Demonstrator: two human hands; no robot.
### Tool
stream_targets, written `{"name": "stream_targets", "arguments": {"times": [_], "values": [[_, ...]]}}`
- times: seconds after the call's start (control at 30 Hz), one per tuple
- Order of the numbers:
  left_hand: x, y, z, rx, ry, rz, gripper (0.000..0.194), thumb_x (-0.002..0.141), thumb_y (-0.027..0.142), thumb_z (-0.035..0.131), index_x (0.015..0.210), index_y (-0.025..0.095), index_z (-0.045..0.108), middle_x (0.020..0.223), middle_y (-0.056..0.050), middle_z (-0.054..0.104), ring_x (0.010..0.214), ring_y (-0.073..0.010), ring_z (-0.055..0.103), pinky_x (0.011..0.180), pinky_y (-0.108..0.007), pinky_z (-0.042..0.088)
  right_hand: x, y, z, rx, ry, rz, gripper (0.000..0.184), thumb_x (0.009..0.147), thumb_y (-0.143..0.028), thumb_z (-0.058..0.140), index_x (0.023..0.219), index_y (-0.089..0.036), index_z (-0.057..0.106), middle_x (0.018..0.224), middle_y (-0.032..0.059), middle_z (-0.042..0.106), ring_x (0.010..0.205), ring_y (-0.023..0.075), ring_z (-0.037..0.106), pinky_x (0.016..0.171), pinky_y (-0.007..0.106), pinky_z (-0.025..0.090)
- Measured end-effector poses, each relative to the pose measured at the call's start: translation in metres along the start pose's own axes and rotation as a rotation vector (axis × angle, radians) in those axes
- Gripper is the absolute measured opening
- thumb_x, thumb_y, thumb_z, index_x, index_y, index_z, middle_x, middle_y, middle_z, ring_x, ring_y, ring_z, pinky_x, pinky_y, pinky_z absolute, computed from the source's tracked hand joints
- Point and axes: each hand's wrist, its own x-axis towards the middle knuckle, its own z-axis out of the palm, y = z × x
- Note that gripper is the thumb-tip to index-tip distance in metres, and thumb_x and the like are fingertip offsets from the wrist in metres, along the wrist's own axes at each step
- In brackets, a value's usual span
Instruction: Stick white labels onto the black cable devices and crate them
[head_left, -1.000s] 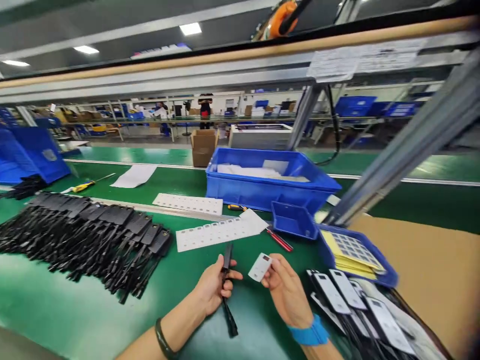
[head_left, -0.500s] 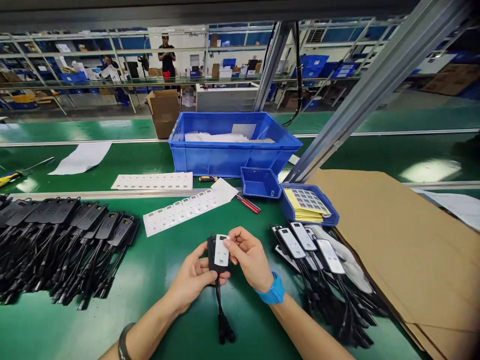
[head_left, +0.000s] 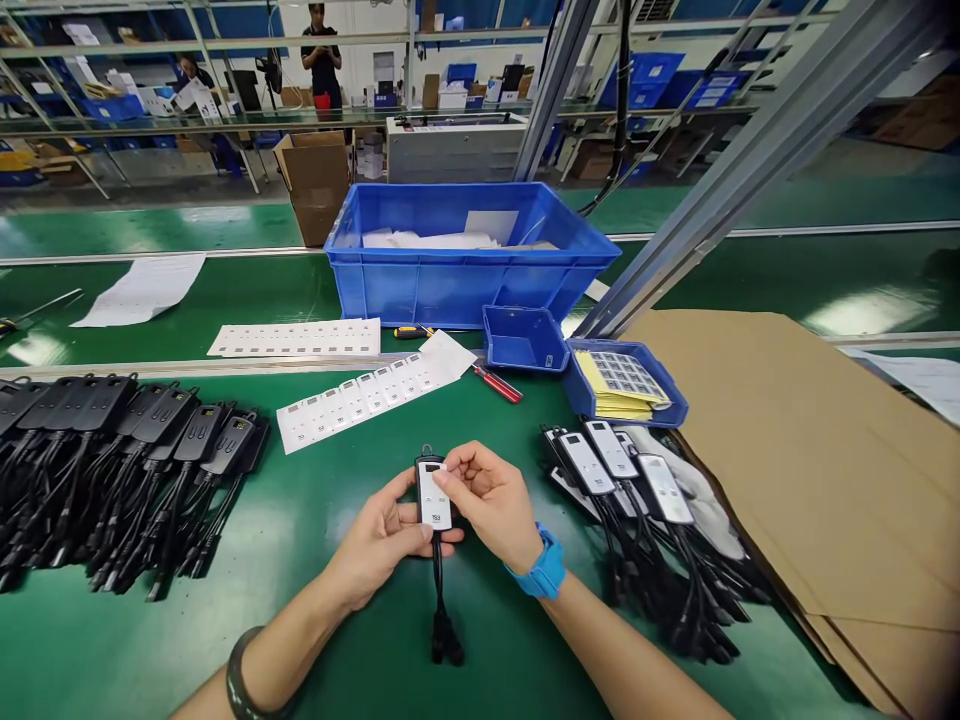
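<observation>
My left hand is closed around a small black control box whose cables hang down toward me. A white label lies over the front of the box, lined up with its outline. The fingers of my right hand pinch the label's upper right edge; whether it is stuck down there is hidden. To the right lies a pile of similar boxes with white labels. At the left are rows of black boxes without labels, their cables trailing forward.
Beyond my hands lies a partly used label sheet, with another sheet behind it. A red screwdriver, a small blue bin, a bin of yellow-backed labels and a large blue crate stand further back. Cardboard covers the right side.
The white label, which was tilted and offset to the right of the box, now lies over its front. My right hand has shifted slightly left, and the camera view has tilted down.
</observation>
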Motion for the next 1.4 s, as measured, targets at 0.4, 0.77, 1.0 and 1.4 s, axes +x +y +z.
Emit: {"name": "stream_targets", "arguments": {"times": [0.4, 0.77, 1.0, 1.4], "values": [[-0.001, 0.002, 0.006, 0.121, -0.009, 0.035, 0.078, 0.083, 0.03, 0.067, 0.146, 0.011, 0.024, 0.095, -0.013, 0.072, 0.087, -0.0216, 0.068, 0.082, -0.035, 0.051, -0.002, -0.005, 0.005, -0.016, 0.107, 0.001, 0.015, 0.078, -0.027, 0.066, 0.074, -0.018, 0.054, 0.061, -0.0049, 0.05, 0.051, 0.0077, 0.048, 0.045, 0.018, 0.04], [0.0, -0.004, 0.003, 0.136, -0.015, 0.074, 0.072, 0.085, 0.028, 0.065, 0.144, 0.012, 0.027, 0.099, -0.014, 0.07, 0.094, -0.024, 0.067, 0.088, -0.04, 0.051, -0.002, -0.006, 0.005, -0.022, 0.141, 0.031, 0.016, 0.077, -0.027, 0.067, 0.083, -0.018, 0.055, 0.06, -0.0056, 0.05, 0.051, 0.0079, 0.047, 0.046, 0.019, 0.041], [0.001, 0.001, 0.0, 0.058, 0.03, 0.047, 0.062, 0.083, 0.027, 0.067, 0.136, 0.014, 0.039, 0.099, -0.014, 0.07, 0.089, -0.0268, 0.07, 0.081, -0.038, 0.054, 0.007, 0.002, -0.003, -0.096, 0.057, 0.044, 0.035, 0.078, -0.033, 0.069, 0.106, -0.022, 0.051, 0.077, -0.0035, 0.048, 0.064, 0.0107, 0.048, 0.052, 0.021, 0.045], [0.005, 0.005, -0.004, -0.084, 0.127, 0.084, 0.045, 0.093, 0.036, 0.049, 0.131, 0.013, 0.049, 0.103, -0.015, 0.07, 0.088, -0.0237, 0.068, 0.073, -0.033, 0.055, -0.003, 0.01, 0.007, -0.346, -0.301, -0.005, 0.102, 0.067, -0.037, 0.079, 0.15, -0.025, 0.02, 0.121, 0.0093, 0.054, 0.093, 0.0218, 0.056, 0.078, 0.035, 0.052]]}}
